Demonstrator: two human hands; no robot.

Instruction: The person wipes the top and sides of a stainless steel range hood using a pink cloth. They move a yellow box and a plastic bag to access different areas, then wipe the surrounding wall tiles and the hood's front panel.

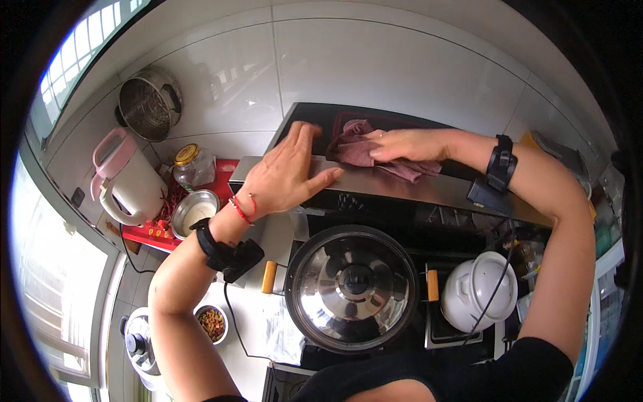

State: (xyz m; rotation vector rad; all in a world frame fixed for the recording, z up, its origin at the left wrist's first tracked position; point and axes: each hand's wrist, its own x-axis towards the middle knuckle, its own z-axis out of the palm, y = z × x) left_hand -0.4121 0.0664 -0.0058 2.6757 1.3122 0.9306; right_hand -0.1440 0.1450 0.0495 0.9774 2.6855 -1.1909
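Observation:
My right hand (414, 144) presses on and grips a crumpled mauve cloth (350, 146), its fingertips partly buried in the folds. The cloth lies across the black top and over the steel front edge of what looks like a range hood (306, 173). To the left, my left hand (281, 173) is spread above the same steel edge, thumb and fingers apart, holding nothing. Its fingertips are slightly blurred, and I cannot tell whether they touch the hood. Below the hood stands a wok (287, 291) with wooden handles, covered by a shiny domed lid (321, 311).
A white pot (464, 301) stands right of the wok. On a red surface (228, 168) at left are a soymilk maker (131, 183), a glass jar (195, 171) and a metal bowl (180, 213). A steel pot (145, 103) is behind. A small bowl of food (212, 324) sits beside my left arm.

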